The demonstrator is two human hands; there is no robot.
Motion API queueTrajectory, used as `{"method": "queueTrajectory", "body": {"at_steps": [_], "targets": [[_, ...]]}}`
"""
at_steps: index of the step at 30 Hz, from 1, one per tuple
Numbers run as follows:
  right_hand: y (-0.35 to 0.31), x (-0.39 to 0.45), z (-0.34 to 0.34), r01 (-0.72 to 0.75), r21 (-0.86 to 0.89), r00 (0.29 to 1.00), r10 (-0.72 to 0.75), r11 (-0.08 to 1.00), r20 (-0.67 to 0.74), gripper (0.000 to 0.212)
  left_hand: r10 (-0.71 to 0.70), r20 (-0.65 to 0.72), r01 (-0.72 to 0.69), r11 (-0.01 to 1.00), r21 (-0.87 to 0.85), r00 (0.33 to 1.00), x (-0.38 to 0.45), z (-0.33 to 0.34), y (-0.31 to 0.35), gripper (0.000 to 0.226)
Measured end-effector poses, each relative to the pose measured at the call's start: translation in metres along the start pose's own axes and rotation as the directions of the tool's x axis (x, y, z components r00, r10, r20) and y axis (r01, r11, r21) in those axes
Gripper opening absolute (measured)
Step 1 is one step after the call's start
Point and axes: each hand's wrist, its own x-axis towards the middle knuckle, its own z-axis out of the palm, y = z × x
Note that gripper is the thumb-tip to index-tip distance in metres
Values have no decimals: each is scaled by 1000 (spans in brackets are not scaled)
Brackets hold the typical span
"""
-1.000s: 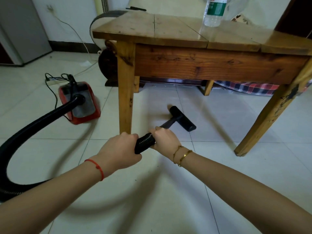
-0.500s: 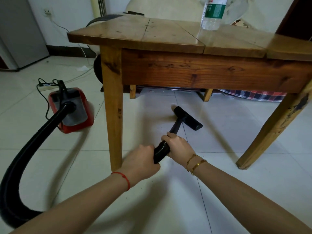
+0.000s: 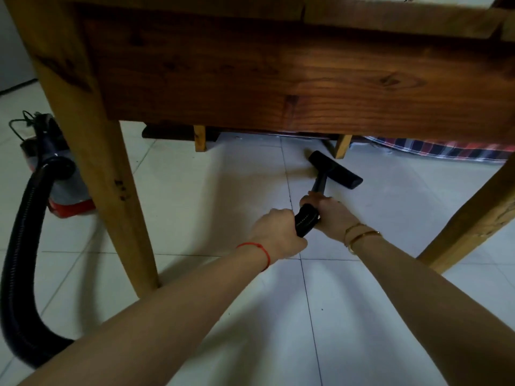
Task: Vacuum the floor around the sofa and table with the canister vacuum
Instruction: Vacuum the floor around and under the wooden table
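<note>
Hands are gripping the hose: left hand (image 3: 274, 232) is clasping the ribbed hose (image 3: 306, 220), right hand (image 3: 327, 211) is clutching its neck just ahead. Beyond them, the nozzle (image 3: 334, 169) is lying on the floor (image 3: 223, 190) under the bench (image 3: 278, 79), near a far leg (image 3: 342, 146); pushing farther risks knocking it.

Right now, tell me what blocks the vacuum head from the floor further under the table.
Little does. The floor head lies on open tile, but a far table leg stands just behind it. Both hands grip the hose.
</note>
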Motion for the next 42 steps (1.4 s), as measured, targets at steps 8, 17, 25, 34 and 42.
{"method": "queueTrajectory", "body": {"at_steps": [8,17,25,34,42], "targets": [[19,16,-4,19,-32,1000,-19,999,2,18,-11,-10,11,1000,-5,1000,25,4,6,21],[-40,3,9,102,67,994,-105,992,31,19,-95,-3,95,995,-4,995,-33,-20,-27,21],[-133,-20,16,270,95,962,-271,958,4,23,-155,6,155,984,-90,988,-124,-56,-67,17],[-211,-55,24,441,72,897,-442,895,5,23,-192,19,193,978,-84,981,-213,-80,-96,15],[-228,-55,24,469,47,882,-471,882,34,26,-207,-3,206,973,-103,978,-228,-84,-103,12]]}}
